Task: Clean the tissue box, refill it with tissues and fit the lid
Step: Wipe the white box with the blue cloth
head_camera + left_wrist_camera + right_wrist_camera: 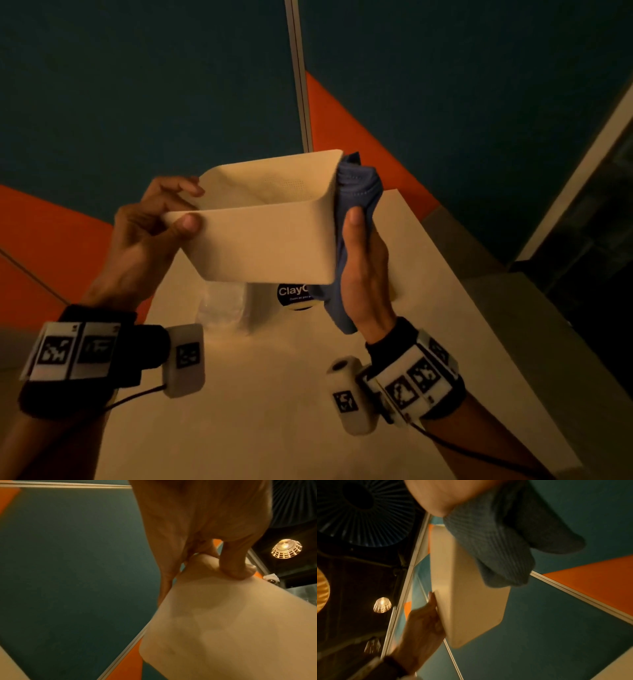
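A person held an open, lidless cream tissue box (267, 240) in mid-air at the centre of the head view, above a pale table (274, 394) that filled the lower half of the frame. The left hand (150, 233) pinched the box's left end, thumb on the near outer wall and fingers curled over the rim onto the inside; the left wrist view showed the thumb (235, 566) pressed on the box wall. The right hand (364, 267), at centre right, held a blue cloth (358, 195) flat against the box's right end, the thumb pointing up along the cloth; the other fingers lay behind the cloth and box, so how they curled could not be told. The cloth bunched above the box's upper right corner and hung below the palm. In the right wrist view the ribbed cloth (496, 550) draped over the box's end, upper centre of the frame. On the table directly below the box stood a clear plastic-wrapped pack (224, 308) and a round dark label reading "Clay" (294, 293), partly hidden by the box. Both wrists carried black bands with printed marker tags. Teal and orange wall panels (137, 85) filled the upper frame.
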Tool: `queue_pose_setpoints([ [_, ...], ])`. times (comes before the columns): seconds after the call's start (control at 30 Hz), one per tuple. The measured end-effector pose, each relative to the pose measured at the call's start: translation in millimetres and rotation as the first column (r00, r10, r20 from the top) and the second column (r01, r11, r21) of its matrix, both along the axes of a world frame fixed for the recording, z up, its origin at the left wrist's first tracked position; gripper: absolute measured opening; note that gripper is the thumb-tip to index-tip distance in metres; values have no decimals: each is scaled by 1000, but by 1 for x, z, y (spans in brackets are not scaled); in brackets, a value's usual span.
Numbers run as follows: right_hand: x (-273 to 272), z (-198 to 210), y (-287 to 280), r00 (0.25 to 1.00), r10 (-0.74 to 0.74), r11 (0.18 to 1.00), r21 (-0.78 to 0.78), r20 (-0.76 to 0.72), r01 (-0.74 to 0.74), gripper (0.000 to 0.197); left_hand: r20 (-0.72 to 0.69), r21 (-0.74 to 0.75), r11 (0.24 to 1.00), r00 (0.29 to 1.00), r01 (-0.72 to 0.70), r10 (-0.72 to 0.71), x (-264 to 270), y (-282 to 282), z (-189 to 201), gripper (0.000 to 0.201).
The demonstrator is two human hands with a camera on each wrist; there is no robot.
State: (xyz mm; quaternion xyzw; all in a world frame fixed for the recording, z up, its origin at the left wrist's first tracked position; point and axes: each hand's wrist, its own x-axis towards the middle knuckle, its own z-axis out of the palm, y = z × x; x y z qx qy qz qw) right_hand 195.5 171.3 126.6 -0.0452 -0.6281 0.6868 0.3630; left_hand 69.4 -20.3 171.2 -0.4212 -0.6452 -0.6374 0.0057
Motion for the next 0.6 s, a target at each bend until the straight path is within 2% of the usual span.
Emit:
queue_pose_setpoints([
  [0.1,-6,12,16,992,64,993,-107,111,-52,32,20,19,997,997,78,-79,-1,-5,1,17],
  [0.13,-8,13,18,991,55,991,-124,119,-40,28,19,14,997,997,77,-77,-1,-5,1,17],
  [0.27,-7,2,7,999,-25,997,-65,30,27,41,-14,7,1000,1000,20,-20,0,1,1,16],
  [0.33,-6,1,6,1000,-6,988,-152,-12,4,35,-15,19,1000,1000,14,-14,0,4,2,14],
  [0.4,-11,2,19,998,58,949,-311,12,-52,30,-21,30,999,1000,11,-10,1,8,2,14],
  [0.5,-19,12,40,980,198,833,-528,1,-168,36,-26,42,999,1000,-14,15,3,15,4,14],
  [0.6,-26,18,47,985,171,749,-647,-23,-145,33,-29,47,998,999,-36,37,3,21,5,11],
])
